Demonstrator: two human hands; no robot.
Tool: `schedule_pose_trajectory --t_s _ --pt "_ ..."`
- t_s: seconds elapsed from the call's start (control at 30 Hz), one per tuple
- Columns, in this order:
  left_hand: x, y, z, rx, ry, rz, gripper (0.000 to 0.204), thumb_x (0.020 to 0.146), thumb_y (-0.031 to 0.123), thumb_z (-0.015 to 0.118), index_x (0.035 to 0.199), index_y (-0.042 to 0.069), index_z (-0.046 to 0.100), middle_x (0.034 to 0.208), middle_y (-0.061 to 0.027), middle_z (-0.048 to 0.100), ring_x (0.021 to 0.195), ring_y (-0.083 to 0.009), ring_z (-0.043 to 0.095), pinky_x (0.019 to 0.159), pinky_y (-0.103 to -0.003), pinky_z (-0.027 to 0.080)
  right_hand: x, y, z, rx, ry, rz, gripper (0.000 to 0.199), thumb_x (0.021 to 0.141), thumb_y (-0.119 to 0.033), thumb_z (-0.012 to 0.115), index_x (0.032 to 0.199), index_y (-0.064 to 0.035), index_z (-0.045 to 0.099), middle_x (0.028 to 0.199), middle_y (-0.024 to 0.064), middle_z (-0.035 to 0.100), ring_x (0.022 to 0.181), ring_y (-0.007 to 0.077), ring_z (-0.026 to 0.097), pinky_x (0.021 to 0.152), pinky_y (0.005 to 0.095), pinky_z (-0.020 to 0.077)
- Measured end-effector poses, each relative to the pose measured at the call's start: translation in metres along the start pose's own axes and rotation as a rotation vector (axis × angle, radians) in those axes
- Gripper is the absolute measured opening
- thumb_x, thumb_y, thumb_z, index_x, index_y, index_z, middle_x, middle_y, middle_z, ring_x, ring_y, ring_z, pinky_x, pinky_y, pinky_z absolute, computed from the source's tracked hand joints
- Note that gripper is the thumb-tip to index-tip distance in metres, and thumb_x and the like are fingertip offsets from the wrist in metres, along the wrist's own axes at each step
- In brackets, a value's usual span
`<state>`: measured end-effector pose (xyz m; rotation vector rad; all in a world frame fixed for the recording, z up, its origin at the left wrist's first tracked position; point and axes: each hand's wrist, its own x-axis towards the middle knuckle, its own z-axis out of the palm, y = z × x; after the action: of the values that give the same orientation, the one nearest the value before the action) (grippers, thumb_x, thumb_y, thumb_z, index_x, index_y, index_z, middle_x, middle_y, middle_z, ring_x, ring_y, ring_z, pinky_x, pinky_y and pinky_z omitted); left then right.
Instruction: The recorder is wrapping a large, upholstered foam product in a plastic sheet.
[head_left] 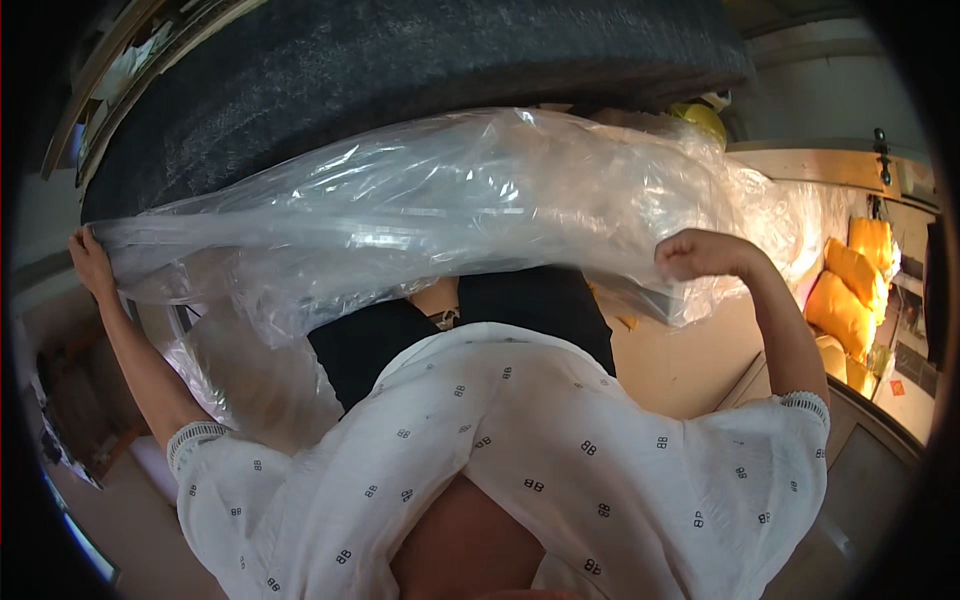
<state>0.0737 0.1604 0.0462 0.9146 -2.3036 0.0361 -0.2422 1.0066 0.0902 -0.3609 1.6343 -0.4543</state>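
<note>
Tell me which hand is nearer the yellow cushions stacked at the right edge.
Right. The right hand grips the clear plastic sheet just left of the yellow cushions; the left hand holds the sheet's far left end, across the whole frame.

A broad dark grey slab (400,70), possibly a mattress or padded top, stretches across the upper view. Right against its near edge lies a crumpled clear plastic sheet (450,200), draped along and hanging below that edge. Right of the slab, yellow cushions (850,290) are stacked on a pale ledge (820,165).
</note>
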Motion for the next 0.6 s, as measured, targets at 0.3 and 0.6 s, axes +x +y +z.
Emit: schedule_pose_trajectory --t_s 0.3,0.6 --pt "-0.004 -0.021 0.001 0.034 0.025 0.019 0.035 0.089 0.033 0.051 0.098 0.0 0.055 0.095 -0.0156 0.059 0.088 -0.0289 0.057 0.078 -0.035 0.043 0.016 0.004 0.051 -0.148 -0.546 -0.115 0.01 0.085 -0.007 0.049 0.08 -0.0029 0.057 0.064 -0.0019 0.051 0.062 0.0069 0.048 0.055 0.0226 0.0381" --pt "-0.019 0.016 -0.002 -0.081 0.095 -0.04 0.029 0.087 0.027 0.055 0.096 -0.001 0.057 0.093 -0.0128 0.061 0.085 -0.0226 0.057 0.077 -0.031 0.044 0.102 0.049 -0.004 -0.657 0.894 -0.204 0.019 0.083 -0.022 0.052 0.088 -0.0053 0.059 0.084 0.0139 0.063 0.077 0.0312 0.059 0.066 0.0393 0.0459"
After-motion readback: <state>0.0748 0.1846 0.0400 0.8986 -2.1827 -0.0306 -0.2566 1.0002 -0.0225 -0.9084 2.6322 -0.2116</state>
